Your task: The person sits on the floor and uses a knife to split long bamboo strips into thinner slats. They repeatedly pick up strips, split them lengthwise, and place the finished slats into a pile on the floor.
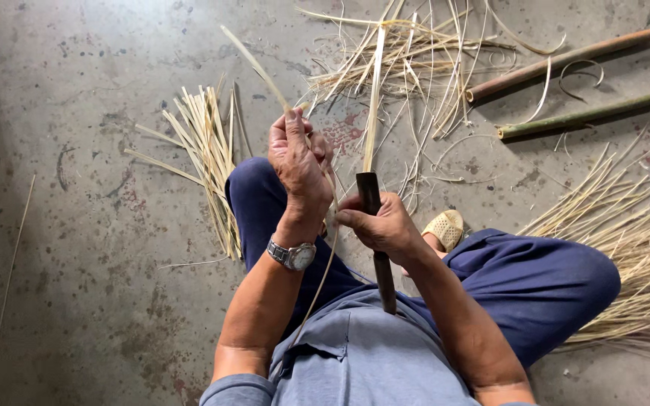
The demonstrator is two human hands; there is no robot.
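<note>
- A craft workshop for bamboo work, done seated low over a bare, stained concrete floor (77, 188).
- Bundles of thin split strips (208, 150) lie fanned out on the floor; a bigger pile (633, 256) lies at the right.
- Loose shavings and curled slivers (408, 60) are scattered at the top.
- Two whole poles, one brown (558, 64) and one green (588, 114), lie beside them as raw stock.
</note>
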